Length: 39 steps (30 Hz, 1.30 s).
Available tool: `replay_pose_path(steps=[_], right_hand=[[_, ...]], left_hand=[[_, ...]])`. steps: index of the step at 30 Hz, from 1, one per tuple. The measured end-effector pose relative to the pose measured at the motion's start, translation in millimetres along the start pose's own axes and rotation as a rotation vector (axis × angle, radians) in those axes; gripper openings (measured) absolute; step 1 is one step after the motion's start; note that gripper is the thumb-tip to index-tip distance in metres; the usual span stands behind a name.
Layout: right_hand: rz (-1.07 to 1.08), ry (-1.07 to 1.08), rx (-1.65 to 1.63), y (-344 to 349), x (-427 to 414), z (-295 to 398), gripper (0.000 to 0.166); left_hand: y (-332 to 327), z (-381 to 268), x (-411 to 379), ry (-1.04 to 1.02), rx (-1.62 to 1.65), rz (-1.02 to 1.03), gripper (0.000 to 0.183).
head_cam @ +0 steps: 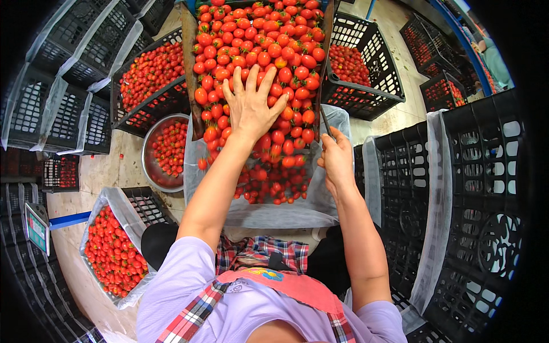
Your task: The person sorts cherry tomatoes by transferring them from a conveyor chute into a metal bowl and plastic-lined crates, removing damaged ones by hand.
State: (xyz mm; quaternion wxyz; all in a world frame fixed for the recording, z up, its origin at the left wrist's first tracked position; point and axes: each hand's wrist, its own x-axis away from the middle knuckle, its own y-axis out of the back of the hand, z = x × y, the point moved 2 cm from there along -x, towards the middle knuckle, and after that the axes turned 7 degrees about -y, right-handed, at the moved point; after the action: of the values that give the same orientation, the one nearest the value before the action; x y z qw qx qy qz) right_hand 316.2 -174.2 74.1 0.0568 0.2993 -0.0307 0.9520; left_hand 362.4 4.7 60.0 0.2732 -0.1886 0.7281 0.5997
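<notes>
My left hand lies palm down with spread fingers on a chute full of small red tomatoes, some with green stems. Beside the chute's lower right corner, my right hand is closed around a thin dark rod. The chute has worn side rails. From its lower edge tomatoes tumble, blurred, into a crate lined with thin white sheeting; more tomatoes lie inside that crate, below and between my forearms.
A steel bowl of tomatoes stands left of the lined crate. Black crates with tomatoes flank the chute. A lined crate sits lower left, near a scale display. Stacked black crates rise close on the right, others at left.
</notes>
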Motion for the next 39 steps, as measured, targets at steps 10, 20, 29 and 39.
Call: replay_pose_path(steps=[10, 20, 29, 39], right_hand=[[-0.019, 0.045, 0.032, 0, -1, -1, 0.050], [-0.043, 0.042, -0.033, -3, 1, 3, 0.052], [-0.048, 0.080, 0.049, 1, -8, -3, 0.051], [-0.031, 0.107, 0.054, -2, -9, -6, 0.049]], left_hand=[[-9, -11, -12, -0.018, 0.184, -0.180, 0.029], [-17, 3, 2, -0.097, 0.172, -0.077, 0.021], [-15, -2, -16, 0.060, 0.187, 0.247, 0.031], [47, 56, -21, 0.376, 1.063, -0.240, 0.011]])
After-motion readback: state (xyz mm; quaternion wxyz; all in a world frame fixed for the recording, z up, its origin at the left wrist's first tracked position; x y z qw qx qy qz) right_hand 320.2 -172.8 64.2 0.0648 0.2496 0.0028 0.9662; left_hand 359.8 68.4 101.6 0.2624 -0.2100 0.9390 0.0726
